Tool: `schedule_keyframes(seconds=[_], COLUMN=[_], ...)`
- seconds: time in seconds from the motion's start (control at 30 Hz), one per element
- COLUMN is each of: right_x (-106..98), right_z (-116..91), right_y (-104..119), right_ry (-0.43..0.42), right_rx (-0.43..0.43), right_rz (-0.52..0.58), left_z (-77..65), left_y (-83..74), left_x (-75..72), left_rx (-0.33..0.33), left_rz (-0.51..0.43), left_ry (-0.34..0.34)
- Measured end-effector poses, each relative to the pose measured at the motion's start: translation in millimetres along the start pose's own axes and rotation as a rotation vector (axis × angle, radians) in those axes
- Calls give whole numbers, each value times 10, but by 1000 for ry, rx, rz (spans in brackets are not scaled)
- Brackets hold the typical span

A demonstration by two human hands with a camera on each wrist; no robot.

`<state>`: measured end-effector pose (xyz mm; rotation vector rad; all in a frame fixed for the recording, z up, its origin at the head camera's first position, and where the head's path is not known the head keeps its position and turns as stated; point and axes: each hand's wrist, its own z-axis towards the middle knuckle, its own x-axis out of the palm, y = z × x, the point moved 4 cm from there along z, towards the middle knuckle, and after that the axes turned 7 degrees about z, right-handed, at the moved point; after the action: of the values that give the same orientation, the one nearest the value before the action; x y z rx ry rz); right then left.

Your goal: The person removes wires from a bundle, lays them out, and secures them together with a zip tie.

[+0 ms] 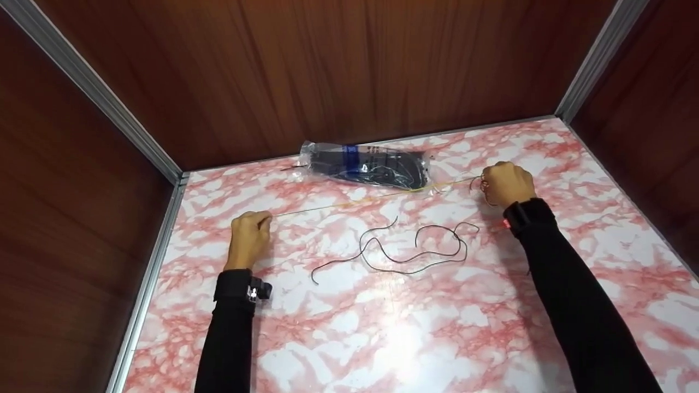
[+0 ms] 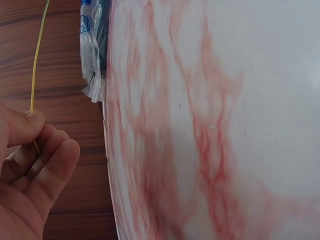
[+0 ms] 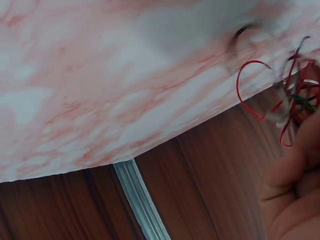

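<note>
A thin yellow wire (image 1: 357, 203) runs straight between the two hands above the table. My left hand (image 1: 249, 232) pinches its left end between thumb and fingers. In the left wrist view the yellow wire (image 2: 35, 75) passes under the thumb, and a short tip shows below it. On the right, my right hand (image 1: 508, 183) has its fingers curled round a tangled bunch of wires (image 3: 300, 97), with red, green, dark and pale strands sticking out. The other end of the yellow wire reaches this hand. Below the stretched wire, loose black wire (image 1: 410, 273) lies in loops on the table.
A clear plastic bag (image 1: 377, 164) with dark contents and a blue label lies by the back wall. Brown wood-grain panels (image 1: 349, 71) with metal corner strips (image 1: 592, 60) enclose the pink-and-white marbled table (image 1: 327, 338) at the back and sides.
</note>
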<state>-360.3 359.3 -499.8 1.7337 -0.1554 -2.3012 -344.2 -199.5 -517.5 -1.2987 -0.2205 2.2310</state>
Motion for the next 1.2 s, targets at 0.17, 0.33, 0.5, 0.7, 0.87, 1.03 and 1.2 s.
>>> schedule_keyframes(seconds=[0.17, 0.33, 0.5, 0.7, 0.87, 1.03, 1.2], right_x=[-53, -114, -155, -213, -273, -192, 125], right_z=[-28, -55, -46, -50, -92, -54, 98], right_y=[-70, -149, -181, -365, -463, -142, 774], right_ry=[-10, -61, -97, -109, -75, -16, 88], right_rx=[63, 116, 150, 381, 473, 277, -110], right_rz=[-24, -59, 109, 683, 869, 634, 515], left_z=[28, 60, 45, -20, -66, -80, -80], left_y=[-12, -6, 54, 163, 189, 136, 93], left_x=[-63, -129, -222, -297, -313, -293, -259], left_rx=[26, 32, 32, 8, -1, 24, 30], left_rz=[24, 43, 62, 109, 90, 89, 104], left_ry=[-11, -14, -55, -86, -65, -28, -32])
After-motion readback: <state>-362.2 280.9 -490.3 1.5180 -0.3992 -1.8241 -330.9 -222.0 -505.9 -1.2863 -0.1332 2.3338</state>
